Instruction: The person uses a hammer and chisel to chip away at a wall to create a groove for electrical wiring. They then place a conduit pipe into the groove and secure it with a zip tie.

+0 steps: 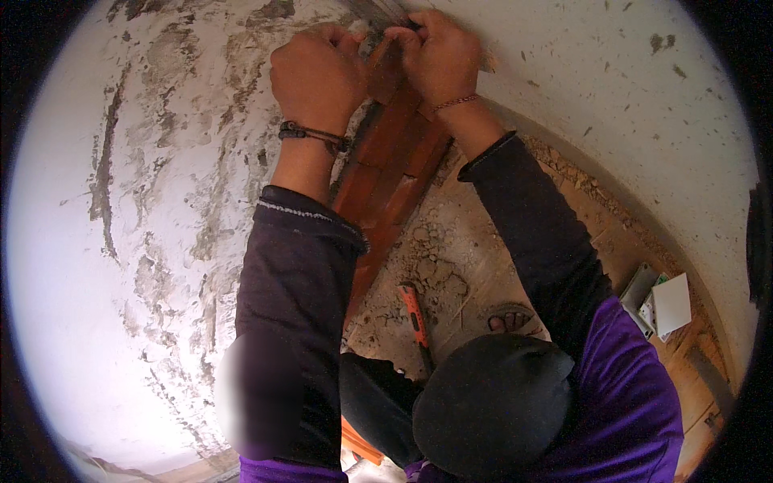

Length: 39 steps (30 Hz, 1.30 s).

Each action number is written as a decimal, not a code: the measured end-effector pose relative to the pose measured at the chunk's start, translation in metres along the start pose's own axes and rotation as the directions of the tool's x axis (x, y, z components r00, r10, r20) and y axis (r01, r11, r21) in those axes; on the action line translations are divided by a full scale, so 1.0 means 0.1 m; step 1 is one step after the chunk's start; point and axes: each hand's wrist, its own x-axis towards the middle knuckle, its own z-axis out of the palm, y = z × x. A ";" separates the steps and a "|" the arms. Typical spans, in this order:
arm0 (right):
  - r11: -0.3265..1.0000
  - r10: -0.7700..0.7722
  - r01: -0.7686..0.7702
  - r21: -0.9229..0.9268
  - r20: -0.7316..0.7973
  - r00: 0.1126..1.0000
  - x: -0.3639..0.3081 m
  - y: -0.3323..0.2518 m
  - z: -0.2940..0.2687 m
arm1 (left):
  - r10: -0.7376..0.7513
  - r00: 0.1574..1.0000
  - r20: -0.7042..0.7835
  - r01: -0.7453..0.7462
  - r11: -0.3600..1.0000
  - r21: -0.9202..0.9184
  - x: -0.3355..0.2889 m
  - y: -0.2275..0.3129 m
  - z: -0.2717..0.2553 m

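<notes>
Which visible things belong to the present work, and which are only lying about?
Apparently in the work:
- left bare hand
- right bare hand
- red-brown rectangular brick-like pieces

Apparently lying about:
- orange-and-black elongated tool
- white flat rectangular panel
- loose grey-brown rubble

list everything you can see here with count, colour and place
patchy wall: 1, white with grey-brown stains, left
speckled wall: 1, off-white, upper right
bricks: several, red-brown, strip below the hands
floor: 1, brown, centre to right
rubble: one spread, grey-brown, right of the bricks
tool: 1, orange and black, lower centre
flat piece: 1, white, far right
orange item: 1, orange, bottom edge, partly hidden
bracelets: at least 2, dark, both wrists
sleeves: 2, black and purple, below the wrists
foot: 1, dark footwear, lower centre
left hand: 1, bare, top centre
right hand: 1, bare, beside it
</notes>
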 end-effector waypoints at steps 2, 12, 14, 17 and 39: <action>0.999 -0.025 0.023 -0.029 -0.079 0.997 -0.04 0.00 0.05 | -0.035 0.997 -0.065 0.028 0.993 -0.111 0.03 0.01 0.00; 0.994 -0.002 -0.012 -0.105 -0.130 0.991 -0.07 0.00 0.14 | -0.596 0.760 0.259 0.261 -0.085 -0.962 0.00 0.40 0.31; 0.995 0.011 -0.022 -0.098 -0.114 0.993 -0.09 -0.02 0.13 | -0.623 0.746 0.235 0.187 -0.143 -0.972 -0.01 0.44 0.36; 0.996 0.079 -0.082 -0.029 -0.091 0.993 -0.11 -0.02 0.14 | -0.620 0.753 0.220 0.201 -0.101 -0.974 -0.02 0.45 0.42; 0.998 0.015 -0.021 -0.053 -0.101 0.995 -0.05 -0.02 0.05 | -0.209 0.832 0.514 0.547 0.153 -0.823 0.28 0.15 0.24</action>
